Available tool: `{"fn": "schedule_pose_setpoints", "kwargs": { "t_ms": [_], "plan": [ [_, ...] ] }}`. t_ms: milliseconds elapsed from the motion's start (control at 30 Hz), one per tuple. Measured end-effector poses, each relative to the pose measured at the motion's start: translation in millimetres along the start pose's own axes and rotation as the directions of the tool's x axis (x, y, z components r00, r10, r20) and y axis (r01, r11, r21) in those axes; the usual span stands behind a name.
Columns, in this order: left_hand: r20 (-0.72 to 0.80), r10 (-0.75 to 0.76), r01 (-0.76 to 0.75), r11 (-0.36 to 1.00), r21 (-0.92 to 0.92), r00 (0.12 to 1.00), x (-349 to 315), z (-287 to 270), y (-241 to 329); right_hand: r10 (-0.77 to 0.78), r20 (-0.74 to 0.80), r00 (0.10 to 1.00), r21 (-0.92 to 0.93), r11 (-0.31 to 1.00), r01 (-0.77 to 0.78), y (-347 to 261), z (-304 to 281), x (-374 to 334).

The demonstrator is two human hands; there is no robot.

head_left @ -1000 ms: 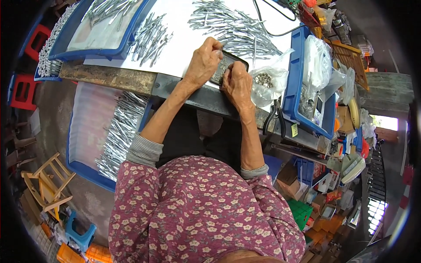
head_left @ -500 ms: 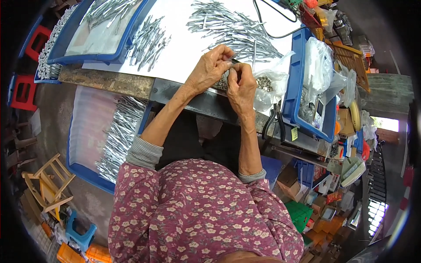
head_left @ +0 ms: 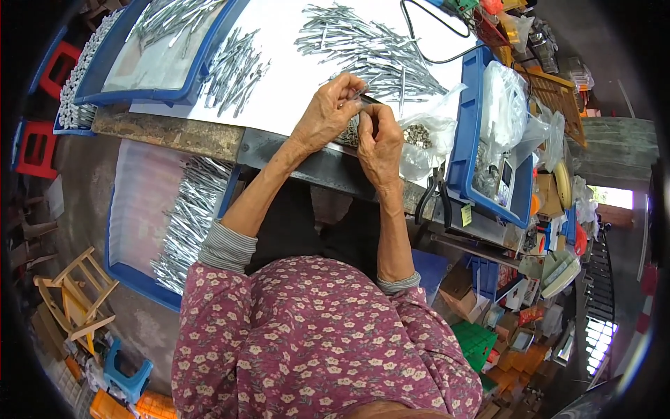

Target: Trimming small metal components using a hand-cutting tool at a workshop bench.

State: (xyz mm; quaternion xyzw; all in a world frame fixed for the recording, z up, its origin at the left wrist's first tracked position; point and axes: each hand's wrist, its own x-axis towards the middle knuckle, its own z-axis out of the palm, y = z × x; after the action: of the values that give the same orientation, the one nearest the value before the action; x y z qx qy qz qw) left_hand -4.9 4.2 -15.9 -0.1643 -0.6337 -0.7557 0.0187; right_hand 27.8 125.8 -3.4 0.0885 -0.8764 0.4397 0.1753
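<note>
Close together over the table's front edge, my left hand (head_left: 325, 112) and my right hand (head_left: 381, 143) are both closed in a pinch. Between their fingertips shows a thin dark strip (head_left: 368, 100), mostly covered by the fingers. Just right of my right hand lies a clear plastic bag (head_left: 438, 133) with small metal pieces (head_left: 417, 135) in its opening. More small pieces show under my hands, partly hidden. Beyond them, a large pile of thin grey strips (head_left: 370, 52) spreads over the white tabletop (head_left: 283, 84). A smaller pile of strips (head_left: 237, 73) lies farther left.
Black-handled pliers (head_left: 436, 195) hang over the front edge on the right. A blue tray (head_left: 457, 171) beside them holds plastic bags. At the back left stands another blue tray (head_left: 139, 92) of strips; a lower bin (head_left: 143, 279) holds more. A black cable (head_left: 419, 45) crosses the far side.
Both hands stay pinched together at nearly the same spot, with slight finger movement. The whole view has shifted a little.
</note>
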Motion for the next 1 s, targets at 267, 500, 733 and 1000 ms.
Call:
{"fn": "schedule_pose_setpoints", "kwargs": {
  "t_ms": [267, 500, 733, 1000],
  "plan": [
    [0.033, -0.067, 0.069, 0.994, -0.083, 0.997, -2, -2, 1, 0.027, 0.035, 0.999, 0.047, 0.998, -0.028, -2, 0, -2],
    [0.049, -0.096, 0.1, 0.99, -0.096, 0.994, -5, -1, 7, 0.074, -0.072, 0.995, 0.139, 0.988, -0.063, -14, -6, 6],
    [0.048, -0.081, 0.084, 0.994, -0.07, 0.996, -5, -1, 9, 0.143, -0.062, 0.988, 0.202, 0.971, -0.127, -22, -5, 10],
    [0.031, -0.067, 0.069, 0.994, -0.084, 0.997, -5, 0, 9, 0.127, -0.088, 0.988, 0.215, 0.971, -0.105, -15, -4, 9]
  ]
}}
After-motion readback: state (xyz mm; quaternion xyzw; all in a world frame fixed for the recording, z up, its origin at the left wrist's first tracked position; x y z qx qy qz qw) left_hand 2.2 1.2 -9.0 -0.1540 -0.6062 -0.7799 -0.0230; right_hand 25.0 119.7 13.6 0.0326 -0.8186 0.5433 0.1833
